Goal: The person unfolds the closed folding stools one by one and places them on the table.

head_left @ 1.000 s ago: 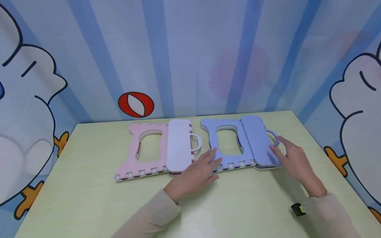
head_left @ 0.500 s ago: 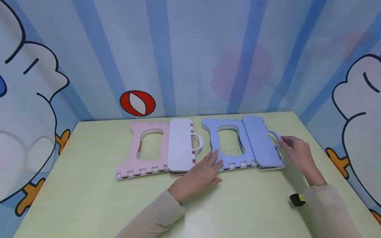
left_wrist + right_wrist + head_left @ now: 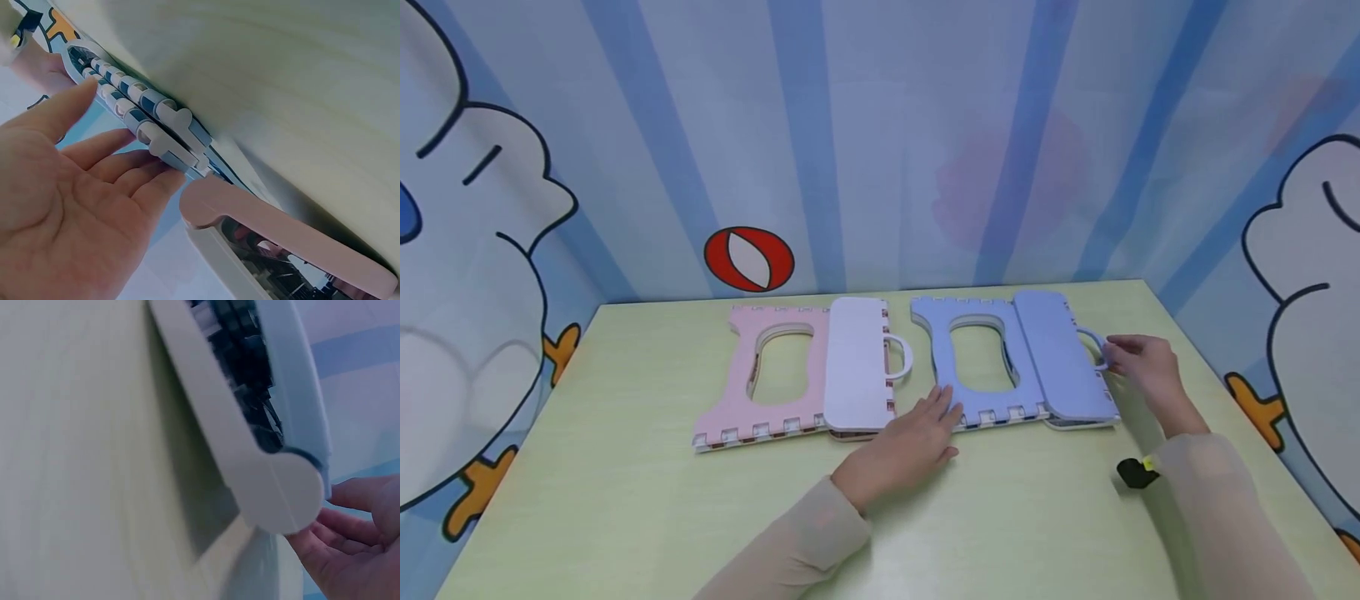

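Observation:
A blue folding step stool (image 3: 1063, 358) lies folded flat on the table in the head view. My right hand (image 3: 1150, 375) pinches its blue carrying handle (image 3: 1097, 339) at the right side. Across its lower left corner, my left hand (image 3: 898, 454) rests its straight fingertips. The left wrist view has the left palm (image 3: 81, 212) facing the camera, with fingers against the blue stool's hinged edge (image 3: 140, 109). To the left lies a pink and white folding step stool (image 3: 856, 367), also folded. In the right wrist view, the stool's rounded end (image 3: 281, 494) partly hides the right fingers.
Both stools lie on a pale green table (image 3: 625, 500) near its back edge. Behind rises a blue striped backdrop (image 3: 895, 150) with cartoon figures. A small black object (image 3: 1137, 473) with a yellow mark appears beside the right cuff. The white handle (image 3: 908, 357) points toward the blue stool.
The right hand's fingers have closed on the blue handle, where they were spread around it before. The blue stool's panel has shifted slightly right. The left hand keeps its place on the corner.

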Available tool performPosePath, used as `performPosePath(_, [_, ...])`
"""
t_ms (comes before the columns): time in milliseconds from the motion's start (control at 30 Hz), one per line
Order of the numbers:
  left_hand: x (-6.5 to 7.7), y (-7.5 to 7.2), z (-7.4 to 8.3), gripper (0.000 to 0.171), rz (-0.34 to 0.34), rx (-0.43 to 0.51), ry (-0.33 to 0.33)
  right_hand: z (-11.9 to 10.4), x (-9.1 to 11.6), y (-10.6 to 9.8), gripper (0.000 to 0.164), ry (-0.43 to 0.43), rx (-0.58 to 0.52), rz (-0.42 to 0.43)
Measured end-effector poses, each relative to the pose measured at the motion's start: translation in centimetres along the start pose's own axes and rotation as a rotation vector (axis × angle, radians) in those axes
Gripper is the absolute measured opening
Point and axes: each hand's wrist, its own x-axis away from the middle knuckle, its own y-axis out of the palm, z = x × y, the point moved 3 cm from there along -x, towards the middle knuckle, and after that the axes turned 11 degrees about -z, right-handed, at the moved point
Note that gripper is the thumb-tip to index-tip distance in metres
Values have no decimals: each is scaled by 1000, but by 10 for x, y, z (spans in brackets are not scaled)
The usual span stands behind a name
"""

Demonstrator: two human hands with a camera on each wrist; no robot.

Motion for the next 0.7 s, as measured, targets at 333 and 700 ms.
performPosePath(333, [-6, 2, 4, 48, 34, -147, -25, 8, -16, -4, 48, 114, -301, -75])
performPosePath(700, [-5, -2, 7, 58, -41, -99, -33, 4, -18, -7, 48, 164, -268, -98])
